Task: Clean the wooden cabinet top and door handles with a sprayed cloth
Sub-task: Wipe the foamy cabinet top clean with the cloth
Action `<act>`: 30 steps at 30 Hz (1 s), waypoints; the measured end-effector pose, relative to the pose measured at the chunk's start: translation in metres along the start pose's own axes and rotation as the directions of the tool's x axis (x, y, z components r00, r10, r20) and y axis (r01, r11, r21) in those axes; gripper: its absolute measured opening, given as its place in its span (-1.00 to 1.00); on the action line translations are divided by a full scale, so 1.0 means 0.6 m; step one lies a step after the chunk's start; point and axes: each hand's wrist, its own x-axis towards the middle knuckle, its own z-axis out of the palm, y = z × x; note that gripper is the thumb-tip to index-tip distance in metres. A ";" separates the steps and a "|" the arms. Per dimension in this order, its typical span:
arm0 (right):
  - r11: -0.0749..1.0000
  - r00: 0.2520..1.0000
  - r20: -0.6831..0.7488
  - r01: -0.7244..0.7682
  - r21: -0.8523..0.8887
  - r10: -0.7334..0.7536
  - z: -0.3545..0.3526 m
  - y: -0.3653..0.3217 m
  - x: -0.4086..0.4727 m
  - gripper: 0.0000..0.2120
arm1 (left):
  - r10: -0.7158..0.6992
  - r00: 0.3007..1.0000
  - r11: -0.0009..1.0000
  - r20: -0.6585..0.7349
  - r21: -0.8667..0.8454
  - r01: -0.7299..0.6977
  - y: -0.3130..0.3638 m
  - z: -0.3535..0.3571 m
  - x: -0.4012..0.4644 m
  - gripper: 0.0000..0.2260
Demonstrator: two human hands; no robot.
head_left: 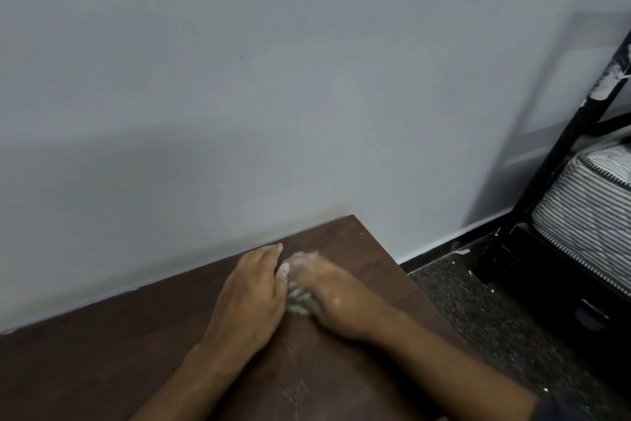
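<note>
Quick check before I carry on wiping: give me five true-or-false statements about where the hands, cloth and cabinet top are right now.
1. Both hands rest on the cabinet top. True.
2. The left hand lies flat, palm down. True.
3. The cloth lies alone on the floor. False: a pale scrap of it shows under the blurred right hand, on the wood.
4. The hands are near the cabinet's far right corner, by the wall. True.
5. A spray bottle stands beside the hands. False: none is in view.
</note>
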 end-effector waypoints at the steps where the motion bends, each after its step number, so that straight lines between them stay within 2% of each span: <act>1: 0.998 0.998 -0.043 -0.049 -0.043 0.047 -0.012 0.035 0.004 -0.78 | 0.010 1.000 1.000 0.012 -0.002 -0.010 0.001 0.000 -0.001 -0.58; 4: 0.912 0.908 -0.176 -0.400 -0.090 0.381 -0.046 0.133 0.026 -0.66 | 0.029 0.999 1.000 0.021 -0.010 -0.029 0.008 -0.003 -0.009 -0.60; 6: 0.845 0.851 -0.183 -0.518 -0.134 0.492 -0.032 0.138 0.038 -0.59 | 0.021 1.000 0.999 0.010 -0.032 -0.021 0.014 -0.004 -0.011 -0.59; 7: 0.859 0.865 -0.185 -0.492 -0.143 0.466 -0.021 0.118 0.044 -0.58 | 0.014 1.000 0.999 0.000 -0.041 -0.014 0.015 -0.004 -0.010 -0.59; 11: 0.984 0.981 -0.092 -0.176 -0.023 0.174 0.024 -0.037 -0.014 -0.63 | 0.011 1.000 0.998 -0.014 -0.065 -0.011 0.017 -0.003 -0.006 -0.57; 14: 0.997 0.999 -0.023 -0.046 -0.062 0.045 0.024 -0.100 -0.098 -0.62 | 0.024 1.000 0.995 -0.002 -0.098 -0.024 0.024 -0.005 -0.017 -0.56; 15: 0.990 0.997 -0.052 -0.062 -0.124 0.056 0.018 -0.088 -0.118 -0.63 | 0.033 0.999 0.995 0.002 -0.093 -0.033 0.026 -0.005 -0.023 -0.57; 17: 0.964 0.976 -0.137 -0.191 -0.186 0.167 0.001 -0.027 -0.135 -0.66 | 0.044 0.999 0.996 0.026 -0.075 -0.042 0.030 -0.005 -0.034 -0.58; 20: 0.867 0.876 -0.194 -0.473 -0.160 0.442 -0.035 0.044 -0.119 -0.62 | 0.053 0.997 0.997 0.062 -0.057 -0.049 0.040 0.002 -0.048 -0.58; 21: 0.852 0.860 -0.201 -0.501 -0.152 0.470 -0.033 0.040 -0.112 -0.60 | 0.057 0.996 0.997 0.070 -0.056 -0.053 0.044 0.007 -0.052 -0.58; 23: 0.891 0.895 -0.199 -0.430 -0.144 0.400 -0.016 0.002 -0.109 -0.66 | 0.067 0.994 0.996 0.081 -0.057 -0.062 0.057 0.015 -0.055 -0.57; 26: 0.951 0.954 -0.112 -0.289 -0.107 0.277 -0.010 -0.040 -0.134 -0.60 | 0.080 0.993 0.995 0.088 -0.060 -0.075 0.074 0.020 -0.057 -0.56; 28: 0.934 0.931 -0.174 -0.341 -0.103 0.321 -0.027 -0.002 -0.139 -0.64 | 0.090 0.991 0.994 0.099 -0.064 -0.084 0.084 0.019 -0.065 -0.57; 30: 0.866 0.851 -0.258 -0.492 -0.092 0.457 -0.047 0.045 -0.139 -0.67 | 0.095 0.990 0.994 0.104 -0.062 -0.089 0.092 0.016 -0.076 -0.56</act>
